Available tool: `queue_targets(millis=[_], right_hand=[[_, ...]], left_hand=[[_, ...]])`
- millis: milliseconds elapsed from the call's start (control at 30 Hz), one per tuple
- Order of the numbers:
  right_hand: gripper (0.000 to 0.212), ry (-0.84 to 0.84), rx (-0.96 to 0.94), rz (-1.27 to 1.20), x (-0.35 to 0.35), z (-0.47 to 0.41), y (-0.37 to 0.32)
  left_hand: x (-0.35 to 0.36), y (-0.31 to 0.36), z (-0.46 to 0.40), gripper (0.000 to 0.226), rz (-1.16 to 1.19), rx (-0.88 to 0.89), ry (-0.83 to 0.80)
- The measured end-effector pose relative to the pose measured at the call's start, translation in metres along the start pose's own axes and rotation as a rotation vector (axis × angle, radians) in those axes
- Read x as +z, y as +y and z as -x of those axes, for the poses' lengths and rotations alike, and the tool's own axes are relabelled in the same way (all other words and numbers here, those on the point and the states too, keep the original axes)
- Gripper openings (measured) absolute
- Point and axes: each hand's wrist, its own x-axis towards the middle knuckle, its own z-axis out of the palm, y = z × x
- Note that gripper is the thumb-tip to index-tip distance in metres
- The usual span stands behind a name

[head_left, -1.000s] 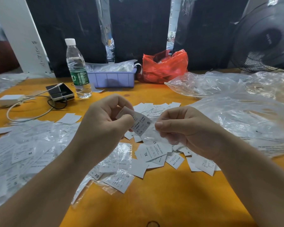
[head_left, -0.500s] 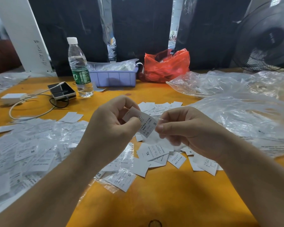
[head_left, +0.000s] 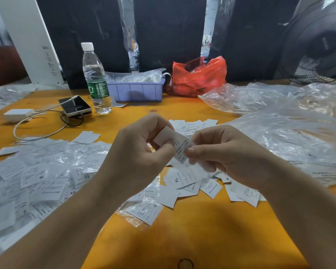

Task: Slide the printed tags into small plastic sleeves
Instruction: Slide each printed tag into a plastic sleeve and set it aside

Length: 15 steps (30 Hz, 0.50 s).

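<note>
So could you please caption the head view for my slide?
Both hands slide a tag into a sleeve.

Garment-packing workshop: table (head_left: 202,239) strewn with size tags (head_left: 176,180), plastic sleeves (head_left: 279,140).

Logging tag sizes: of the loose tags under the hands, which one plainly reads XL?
The XL tag, face up on the table just below the right hand; neighbouring tags show other print.

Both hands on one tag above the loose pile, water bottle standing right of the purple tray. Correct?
Not quite: in the head view the water bottle stands left of the purple tray, not right. The rest holds: left hand and right hand both pinch one tag above the loose pile.
</note>
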Motion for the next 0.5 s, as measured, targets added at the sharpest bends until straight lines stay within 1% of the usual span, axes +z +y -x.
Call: queue_targets(millis=[67, 133, 233, 367, 500], right_hand=[[0.01, 0.0, -0.01, 0.027, 0.0004, 0.0003, -0.0005], [0.016, 0.008, -0.018, 0.054, 0.0008, 0.0003, -0.0003], [0.017, 0.027, -0.014, 0.082, 0.002, -0.0002, -0.0003], [0.02, 0.07, -0.018, 0.065, 0.0017, -0.0005, 0.0], [0.026, 0.095, -0.027, 0.04, 0.0007, -0.0004, 0.0011]], left_hand=[[0.0002, 0.0002, 0.0003, 0.011, 0.008, 0.017, -0.012], [0.0002, 0.0002, 0.0007, 0.011, 0.017, 0.026, -0.03], [0.0007, -0.0001, 0.0006, 0.012, 0.021, 0.013, -0.041], [-0.0004, -0.0023, -0.0014, 0.013, 0.053, -0.025, 0.013], [-0.0004, -0.0036, -0.0013, 0.011, 0.034, -0.016, 0.052]])
